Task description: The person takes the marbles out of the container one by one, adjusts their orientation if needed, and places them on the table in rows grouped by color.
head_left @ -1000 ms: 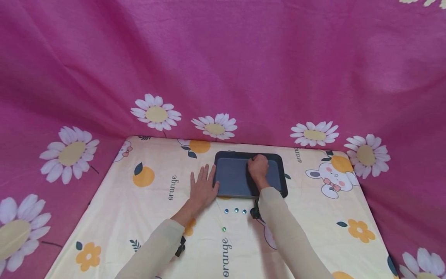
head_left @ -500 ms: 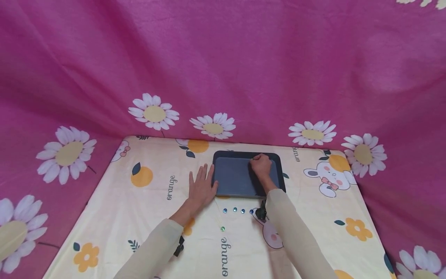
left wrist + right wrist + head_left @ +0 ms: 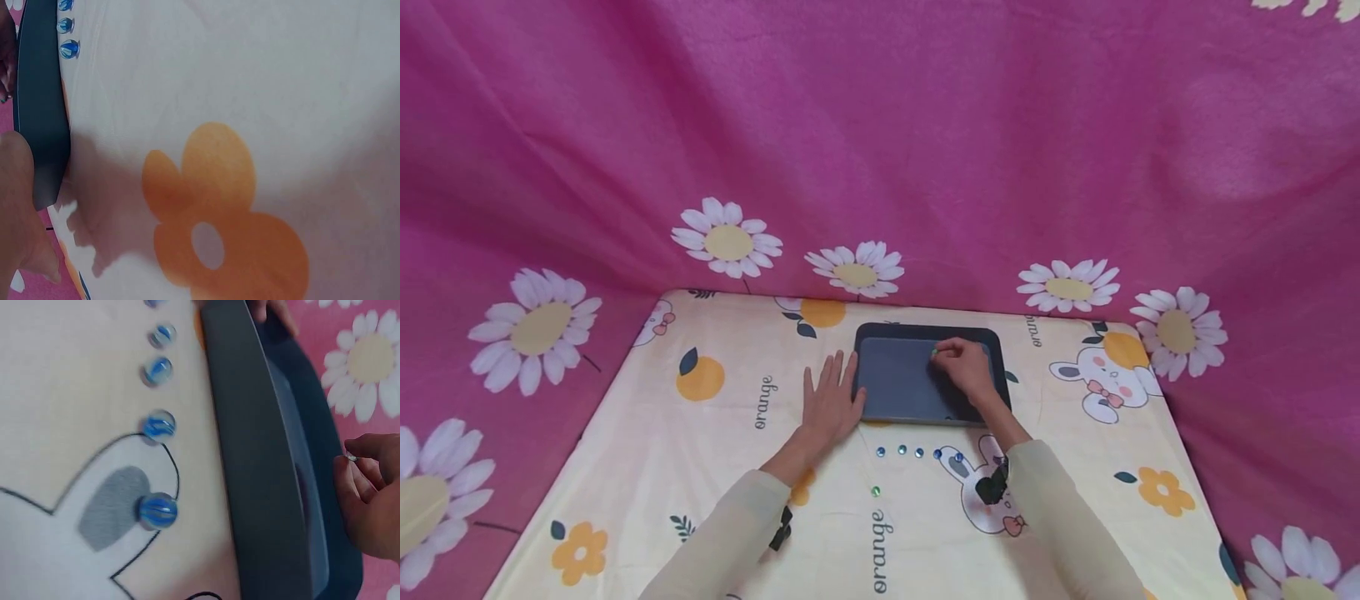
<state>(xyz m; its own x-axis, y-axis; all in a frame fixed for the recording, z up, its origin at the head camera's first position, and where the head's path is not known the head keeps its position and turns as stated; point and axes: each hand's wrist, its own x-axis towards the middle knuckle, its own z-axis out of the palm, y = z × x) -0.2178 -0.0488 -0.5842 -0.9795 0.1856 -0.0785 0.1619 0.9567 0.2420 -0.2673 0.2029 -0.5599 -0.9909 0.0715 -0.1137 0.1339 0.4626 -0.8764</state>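
A dark grey baking tray (image 3: 895, 392) lies on the cloth. My left hand (image 3: 831, 400) rests beside its left end, fingers straight and thumb at the tray's near left corner. Over the right part of the tray, my right hand (image 3: 967, 367) pinches a small green marble (image 3: 935, 353) between thumb and fingertips. The right wrist view shows only a glassy bit of this marble (image 3: 351, 457) between the fingers. Several clear marbles with blue swirls, such as this blue marble (image 3: 158, 511), form a row in front of the tray. Nearer to me lies another green marble (image 3: 876, 492).
A cream cloth (image 3: 700, 467) printed with oranges, flowers and rabbits covers the table. A pink curtain (image 3: 880, 125) with daisies closes off the back and both sides.
My right hand has gone from a closed fist to a pinch, so the green marble shows. Its wrist has swung right, uncovering more blue marbles. The left hand keeps its place at the tray.
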